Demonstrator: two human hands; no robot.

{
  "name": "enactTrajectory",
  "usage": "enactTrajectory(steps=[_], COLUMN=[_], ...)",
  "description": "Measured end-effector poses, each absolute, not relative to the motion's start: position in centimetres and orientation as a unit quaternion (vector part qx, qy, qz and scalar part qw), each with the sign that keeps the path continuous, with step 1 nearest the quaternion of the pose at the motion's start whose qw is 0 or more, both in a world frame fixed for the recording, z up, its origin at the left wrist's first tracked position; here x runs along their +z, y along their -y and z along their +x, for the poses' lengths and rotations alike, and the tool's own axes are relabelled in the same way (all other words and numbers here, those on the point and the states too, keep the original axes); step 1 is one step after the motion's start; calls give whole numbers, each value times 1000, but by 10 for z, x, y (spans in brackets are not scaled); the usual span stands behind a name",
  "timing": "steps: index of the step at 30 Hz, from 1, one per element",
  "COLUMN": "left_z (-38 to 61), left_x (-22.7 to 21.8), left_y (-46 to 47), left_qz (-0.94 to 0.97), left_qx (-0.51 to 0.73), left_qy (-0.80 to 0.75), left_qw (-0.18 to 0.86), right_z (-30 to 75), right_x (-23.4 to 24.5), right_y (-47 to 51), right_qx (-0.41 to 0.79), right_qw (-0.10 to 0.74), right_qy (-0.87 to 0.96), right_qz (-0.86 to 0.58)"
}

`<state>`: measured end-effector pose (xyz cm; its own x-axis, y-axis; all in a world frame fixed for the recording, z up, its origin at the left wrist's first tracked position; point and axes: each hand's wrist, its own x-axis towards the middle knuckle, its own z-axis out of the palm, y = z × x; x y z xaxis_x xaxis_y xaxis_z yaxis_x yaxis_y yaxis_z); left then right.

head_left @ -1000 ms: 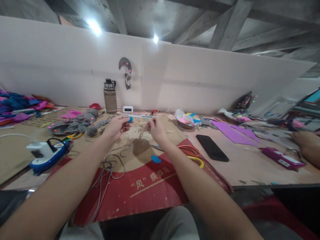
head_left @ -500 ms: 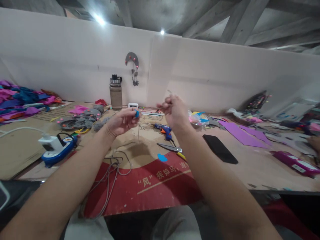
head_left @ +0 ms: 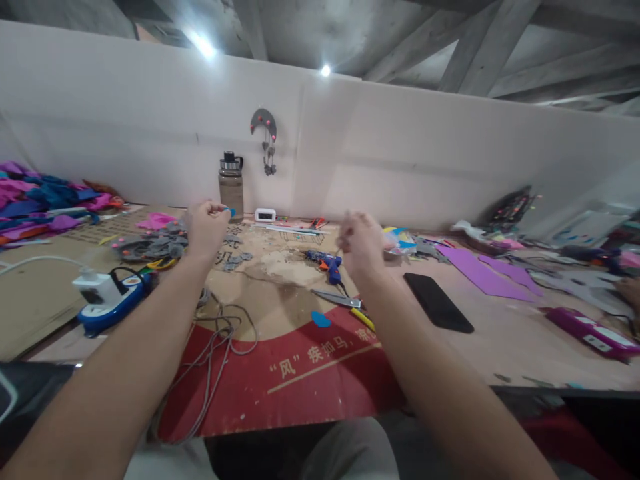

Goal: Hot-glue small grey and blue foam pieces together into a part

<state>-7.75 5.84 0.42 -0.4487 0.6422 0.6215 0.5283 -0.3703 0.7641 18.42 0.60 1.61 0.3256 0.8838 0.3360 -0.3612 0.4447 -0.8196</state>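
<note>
My left hand (head_left: 206, 227) is raised over the left part of the table, fingers pinched on a small blue felt piece (head_left: 230, 212). The water bottle (head_left: 231, 190) stands just behind it. My right hand (head_left: 361, 241), blurred by motion, hovers with curled fingers above the blue hot glue gun (head_left: 330, 267); whatever its fingertips hold cannot be made out. Scissors blades (head_left: 336, 298) and a yellow handle (head_left: 363, 319) lie below, partly beside my right forearm. Another blue felt piece (head_left: 321, 319) rests on the cardboard, and a loose grey cord (head_left: 220, 333) coils near my left forearm.
Grey felt pieces with pink dots (head_left: 147, 247) lie left. A blue power strip (head_left: 115, 307) with a white charger (head_left: 99, 290) is nearer. On the right are a black phone (head_left: 437, 302), purple felt (head_left: 485, 273) and a magenta power strip (head_left: 590, 331). Another person's hand (head_left: 629, 293) shows far right.
My left hand has moved left with the blue felt piece, from near the middle to in front of the bottle. My right hand has dropped slightly and shifted a little to the right.
</note>
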Motion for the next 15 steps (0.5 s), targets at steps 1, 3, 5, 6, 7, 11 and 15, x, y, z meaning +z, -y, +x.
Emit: enactTrajectory(steps=[1, 3, 5, 6, 7, 11, 15], left_z=[-77, -75, -72, -70, -68, -55, -32], left_x=[3, 0, -3, -4, -4, -1, 6], left_y=[-59, -60, -61, -61, -61, -50, -26], left_qz=[536, 561, 567, 557, 544, 502, 552], left_qx=[639, 637, 646, 659, 673, 682, 544], left_qy=[-552, -528, -509, -497, -485, -448, -364], left_qw=[-7, -24, 46, 89, 126, 286, 516], right_z=[171, 147, 133, 130, 130, 146, 158], right_x=[9, -4, -14, -18, -21, -23, -12], right_y=[-4, 0, 4, 5, 6, 2, -2], right_qx=[452, 511, 551, 560, 565, 549, 470], right_qw=[698, 600, 512, 490, 483, 552, 628], right_qy=[443, 519, 582, 595, 598, 550, 531], right_qz=[-334, -330, -310, -305, -301, -303, -320])
